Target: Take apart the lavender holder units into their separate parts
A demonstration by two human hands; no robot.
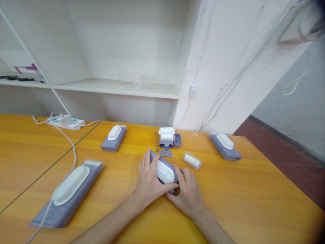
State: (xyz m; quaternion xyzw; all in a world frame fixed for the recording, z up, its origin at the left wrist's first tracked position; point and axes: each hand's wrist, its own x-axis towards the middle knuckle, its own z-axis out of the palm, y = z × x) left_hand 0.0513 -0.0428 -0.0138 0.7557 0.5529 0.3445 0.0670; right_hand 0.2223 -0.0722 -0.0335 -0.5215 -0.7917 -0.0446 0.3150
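Both hands hold a grey-purple block with a white oval, bumpy pad point(165, 172) on top, low over the table in front of me. My left hand point(147, 179) wraps its left side, with the thumb across the near end. From the right, my right hand point(188, 192) grips the near end between thumb and fingers. Just beyond lie a flat grey-purple plate with cut-outs point(166, 154), a coil spring point(156, 141), a stack of white rollers point(167, 135) and a small grey-purple cup point(177, 140). A clear oval shell with a white roller point(192, 160) lies right of the block.
Similar grey-purple blocks lie at the far left point(114, 138), far right point(225, 146) and, larger, near left point(68, 193). A white cable point(73, 150) crosses the larger one from a power strip point(66, 122). White shelving point(116, 86) stands behind the wooden table point(122, 210).
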